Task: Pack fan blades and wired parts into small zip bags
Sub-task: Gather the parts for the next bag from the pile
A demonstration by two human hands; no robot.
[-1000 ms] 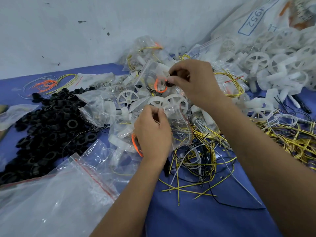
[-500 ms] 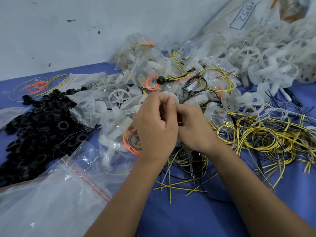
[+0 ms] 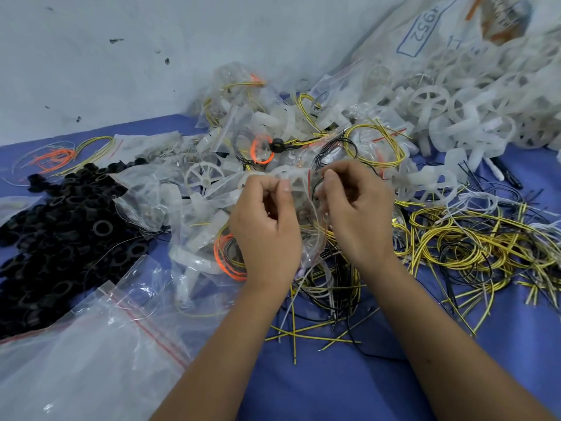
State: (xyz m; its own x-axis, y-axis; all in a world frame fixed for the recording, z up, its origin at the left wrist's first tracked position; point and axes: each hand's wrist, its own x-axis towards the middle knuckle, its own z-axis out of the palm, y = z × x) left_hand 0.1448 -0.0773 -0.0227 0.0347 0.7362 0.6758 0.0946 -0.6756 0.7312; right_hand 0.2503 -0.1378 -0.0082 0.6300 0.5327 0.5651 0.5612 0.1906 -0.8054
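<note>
— What's she got there?
— A small clear zip bag (image 3: 303,208), held above the blue table (image 3: 334,384). The left hand (image 3: 267,226) and right hand (image 3: 358,214) each pinch its top edge.
— What's inside?
— A white plastic fan blade (image 3: 288,174), partly hidden behind fingers; any wires are too blurred to tell.

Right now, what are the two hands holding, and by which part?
A small clear zip bag, pinched by its top edge: left hand at the left end, right hand at the right.
</note>
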